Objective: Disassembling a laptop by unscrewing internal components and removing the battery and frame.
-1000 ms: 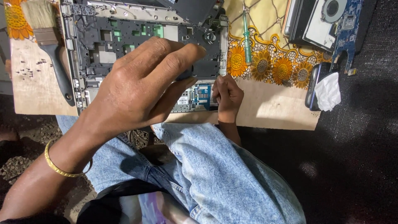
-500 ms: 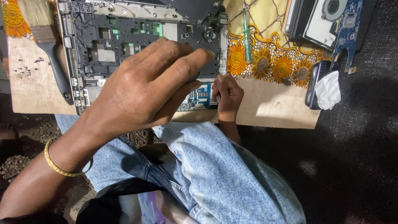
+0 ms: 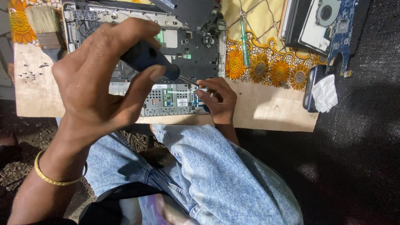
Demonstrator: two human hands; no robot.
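My left hand [image 3: 100, 87], with a gold bangle on its wrist, grips the dark blue handle of a screwdriver [image 3: 146, 59]. The thin shaft slants down and right to the near edge of an opened laptop chassis [image 3: 196, 50]. My right hand [image 3: 220, 99] comes up from behind my knee. Its curled fingertips close around the screwdriver's tip, over a small green and silver board [image 3: 166, 99] at the chassis's front. Whatever lies under those fingertips is hidden.
The chassis lies on a wooden board [image 3: 271, 112] partly covered by a sunflower cloth [image 3: 266, 68]. Also here are a paintbrush [image 3: 43, 27], tiny loose screws [image 3: 33, 71], a green screwdriver [image 3: 243, 37], a phone under a white tissue [image 3: 323, 91], and a fan and blue circuit board [image 3: 337, 21]. My jeans-clad knee [image 3: 216, 175] is below.
My left hand has drawn back to the left and turned, uncovering the screwdriver handle it hid before. My right hand stays at the chassis's near edge.
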